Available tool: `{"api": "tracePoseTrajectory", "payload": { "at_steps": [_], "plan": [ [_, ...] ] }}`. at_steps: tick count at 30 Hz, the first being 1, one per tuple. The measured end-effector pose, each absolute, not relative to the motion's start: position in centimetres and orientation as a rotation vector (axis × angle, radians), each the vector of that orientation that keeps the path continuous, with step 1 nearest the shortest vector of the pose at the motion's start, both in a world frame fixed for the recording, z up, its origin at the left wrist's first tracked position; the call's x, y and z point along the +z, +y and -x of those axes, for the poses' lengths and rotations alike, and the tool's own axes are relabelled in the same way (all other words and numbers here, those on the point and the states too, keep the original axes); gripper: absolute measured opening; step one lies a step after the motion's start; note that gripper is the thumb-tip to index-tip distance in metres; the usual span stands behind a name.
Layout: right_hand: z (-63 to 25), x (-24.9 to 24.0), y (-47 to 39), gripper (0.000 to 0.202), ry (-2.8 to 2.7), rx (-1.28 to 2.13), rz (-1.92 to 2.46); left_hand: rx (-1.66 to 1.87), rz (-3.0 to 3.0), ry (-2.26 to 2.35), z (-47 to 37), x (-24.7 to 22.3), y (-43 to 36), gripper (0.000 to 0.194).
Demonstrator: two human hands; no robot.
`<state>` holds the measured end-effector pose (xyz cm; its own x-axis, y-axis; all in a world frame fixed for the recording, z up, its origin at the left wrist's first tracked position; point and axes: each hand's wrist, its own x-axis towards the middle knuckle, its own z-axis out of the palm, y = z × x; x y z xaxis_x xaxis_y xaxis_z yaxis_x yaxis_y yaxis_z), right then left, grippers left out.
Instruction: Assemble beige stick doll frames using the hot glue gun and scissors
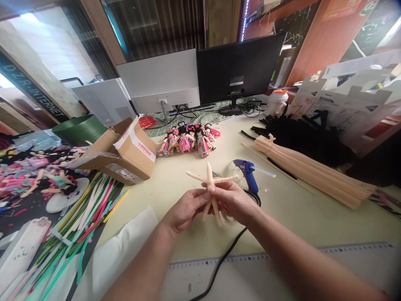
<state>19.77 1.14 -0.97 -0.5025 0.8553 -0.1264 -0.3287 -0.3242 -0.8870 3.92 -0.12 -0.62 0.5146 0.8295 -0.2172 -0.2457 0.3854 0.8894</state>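
"Item?"
"Beige, fuzzy, star-shaped stem figure [209, 175], centre of frame; my feed shows left hand [187, 207], right hand [239, 202], both pinching it."
"Step?"
"Shaping, I judge; next move calls for steady pinching."

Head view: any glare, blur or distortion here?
Head view: glare washes out the window at upper left; head view: wide-angle distortion stretches the corners; head view: left hand, right hand and fuzzy beige figure look fairly clear, fine detail soft.
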Motion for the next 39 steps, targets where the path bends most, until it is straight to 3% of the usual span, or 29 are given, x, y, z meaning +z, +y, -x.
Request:
{"api": "tracePoseTrajectory", "payload": {
  "at_steps": [16,26,30,39],
  "plan": [
    [-19.6,-0.5,1.4,0.021,-0.792,2.003,0.558,0.897,-0.719,0.704,-5.3,-1.6,-0.5,0.026],
    [-20.2,-0.8,2.1,0.028,-1.158,1.801,0.769,0.853,-1.435,1.121,-4.2,-0.4,-0.4,0.040],
    [-20.4,0.0,1.9,0.025,-1.289,1.789,0.794,0.812,-1.387,1.086,-4.2,-0.4,-0.3,0.039],
    [-19.5,-1.1,1.5,0.029,-1.042,1.838,0.735,0.871,-1.045,0.900,-5.7,-1.5,-0.7,0.035]
  ]
}}
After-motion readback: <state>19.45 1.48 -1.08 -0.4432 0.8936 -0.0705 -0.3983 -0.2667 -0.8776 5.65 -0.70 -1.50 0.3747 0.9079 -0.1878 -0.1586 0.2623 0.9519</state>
